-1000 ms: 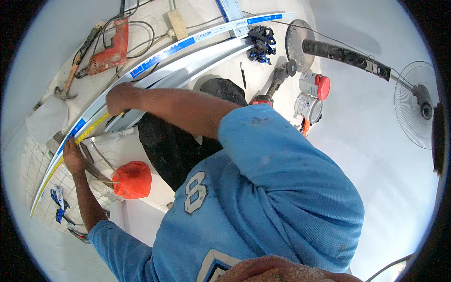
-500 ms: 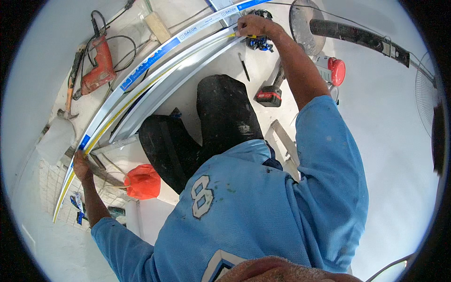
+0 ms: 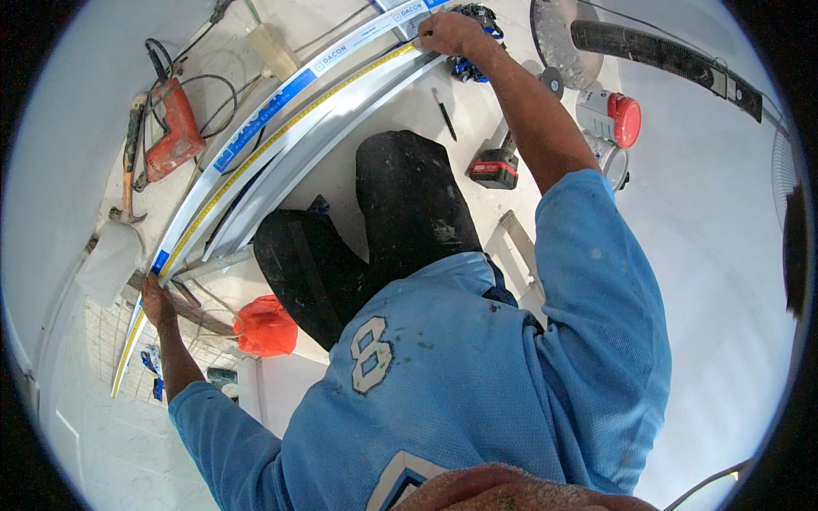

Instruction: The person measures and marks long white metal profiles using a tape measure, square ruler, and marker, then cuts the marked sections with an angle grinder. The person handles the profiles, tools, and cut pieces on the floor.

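A yellow tape measure (image 3: pixel 375 66) is stretched along long white aluminium profiles, one of them wrapped in blue-and-white film (image 3: pixel 294 87). My right hand (image 3: pixel 452 36) is closed on the tape at the far end, pressed near the profiles; its fingers partly hide what lies under them. At the near left, my left hand (image 3: pixel 158 304) pinches the tape against the profile's edge. Beyond that hand the tape runs on toward the lower left. The curve of both tape and profiles comes at least partly from the lens.
Left of the profiles lie a red corded drill (image 3: pixel 175 132) and a hammer (image 3: pixel 128 192). A cordless tool's battery (image 3: pixel 494 169), a black pen (image 3: pixel 445 115) and a red-lidded tub (image 3: pixel 625 121) are on the right. An orange-red bag (image 3: pixel 266 325) sits by my knee.
The tape between my hands has turned its marked face up and lies tauter along the profile. My right hand has shifted slightly up and left; my left hand still pinches the tape.
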`<state>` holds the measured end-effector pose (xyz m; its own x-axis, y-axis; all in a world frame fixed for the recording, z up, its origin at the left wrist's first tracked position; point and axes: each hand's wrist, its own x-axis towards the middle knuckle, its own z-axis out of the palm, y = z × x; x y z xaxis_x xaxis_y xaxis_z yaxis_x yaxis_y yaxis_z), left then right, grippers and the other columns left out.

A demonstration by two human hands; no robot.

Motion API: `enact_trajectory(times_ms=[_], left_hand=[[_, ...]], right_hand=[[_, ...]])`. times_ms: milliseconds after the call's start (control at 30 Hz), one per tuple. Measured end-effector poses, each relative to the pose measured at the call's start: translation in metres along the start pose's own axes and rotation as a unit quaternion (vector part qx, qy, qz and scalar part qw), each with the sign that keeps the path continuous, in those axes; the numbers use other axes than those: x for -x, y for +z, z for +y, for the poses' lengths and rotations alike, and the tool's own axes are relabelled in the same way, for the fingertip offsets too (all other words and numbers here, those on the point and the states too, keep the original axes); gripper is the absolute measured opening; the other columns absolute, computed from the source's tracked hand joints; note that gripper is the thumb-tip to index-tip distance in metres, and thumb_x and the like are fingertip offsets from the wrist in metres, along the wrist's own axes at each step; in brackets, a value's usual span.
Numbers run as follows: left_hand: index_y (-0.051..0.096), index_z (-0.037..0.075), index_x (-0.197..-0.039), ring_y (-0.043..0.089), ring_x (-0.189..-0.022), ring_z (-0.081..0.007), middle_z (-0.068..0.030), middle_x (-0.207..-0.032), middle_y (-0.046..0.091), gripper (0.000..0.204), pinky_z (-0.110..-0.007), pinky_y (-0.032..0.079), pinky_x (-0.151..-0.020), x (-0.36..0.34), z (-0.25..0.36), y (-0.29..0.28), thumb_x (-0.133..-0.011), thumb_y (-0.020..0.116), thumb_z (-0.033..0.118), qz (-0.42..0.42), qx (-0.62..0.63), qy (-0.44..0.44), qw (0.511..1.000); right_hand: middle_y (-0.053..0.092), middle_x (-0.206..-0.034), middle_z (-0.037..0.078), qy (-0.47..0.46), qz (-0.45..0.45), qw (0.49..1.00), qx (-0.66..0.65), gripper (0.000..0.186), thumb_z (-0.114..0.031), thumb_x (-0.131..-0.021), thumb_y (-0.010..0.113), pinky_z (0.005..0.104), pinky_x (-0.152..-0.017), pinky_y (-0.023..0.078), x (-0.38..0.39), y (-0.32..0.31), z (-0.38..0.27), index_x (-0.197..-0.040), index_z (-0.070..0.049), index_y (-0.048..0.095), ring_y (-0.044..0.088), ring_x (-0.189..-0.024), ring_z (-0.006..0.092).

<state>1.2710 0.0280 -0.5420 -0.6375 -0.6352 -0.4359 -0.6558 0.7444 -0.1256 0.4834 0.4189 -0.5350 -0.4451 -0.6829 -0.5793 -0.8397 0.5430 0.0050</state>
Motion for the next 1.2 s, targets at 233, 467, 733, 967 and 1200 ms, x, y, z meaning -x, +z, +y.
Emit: enact_trajectory(times_ms=[233,467,733,967,1200], left_hand=[[0.052,0.005,-0.143,0.058,-0.130,-0.0430,-0.0251,-0.141,0.060,0.064,-0.048,0.052,-0.105,-0.005,-0.010,0.003,-0.084,0.079,0.008,-0.091,-0.013,-0.032,0.995],[0.054,0.005,-0.138,0.060,-0.124,-0.0440,-0.0243,-0.133,0.062,0.060,-0.049,0.052,-0.103,-0.003,-0.017,0.014,-0.083,0.078,0.006,-0.027,-0.002,-0.001,1.000],[0.059,0.003,-0.127,0.061,-0.119,-0.0435,-0.0208,-0.125,0.064,0.045,-0.050,0.053,-0.099,-0.001,-0.003,0.003,-0.084,0.073,0.000,0.031,0.033,0.024,0.999],[0.058,0.002,-0.132,0.060,-0.123,-0.0431,-0.0223,-0.131,0.063,0.048,-0.049,0.053,-0.102,-0.006,0.002,0.002,-0.086,0.072,0.005,-0.031,0.019,-0.042,0.998],[0.044,0.006,-0.151,0.057,-0.128,-0.0454,-0.0236,-0.138,0.058,0.070,-0.053,0.049,-0.104,0.017,-0.018,0.024,-0.088,0.072,0.007,0.094,0.021,0.005,0.995]], right_hand=[[0.077,-0.119,0.011,0.035,0.008,0.999,0.018,0.036,-0.041,-0.100,0.062,0.0466,-0.100,0.057,0.007,0.000,-0.009,-0.127,-0.022,0.076,0.074,-0.108,0.0295],[0.076,-0.121,0.011,0.042,-0.037,0.998,0.030,0.039,-0.044,-0.100,0.063,0.0462,-0.100,0.056,0.004,-0.007,-0.014,-0.131,-0.021,0.074,0.074,-0.109,0.0287],[0.077,-0.118,0.012,0.050,-0.018,0.998,0.024,0.039,-0.043,-0.100,0.063,0.0461,-0.098,0.057,-0.001,0.004,-0.009,-0.130,-0.020,0.074,0.074,-0.107,0.0301],[0.076,-0.120,0.013,0.046,-0.022,0.999,0.015,0.038,-0.040,-0.097,0.064,0.0515,-0.098,0.058,0.004,0.002,-0.010,-0.124,-0.016,0.075,0.073,-0.112,0.0333],[0.078,-0.108,0.014,-0.103,-0.086,0.985,-0.107,0.031,-0.031,-0.095,0.070,0.0444,-0.089,0.058,0.047,-0.035,-0.002,-0.117,-0.011,0.079,0.075,-0.095,0.0297]])
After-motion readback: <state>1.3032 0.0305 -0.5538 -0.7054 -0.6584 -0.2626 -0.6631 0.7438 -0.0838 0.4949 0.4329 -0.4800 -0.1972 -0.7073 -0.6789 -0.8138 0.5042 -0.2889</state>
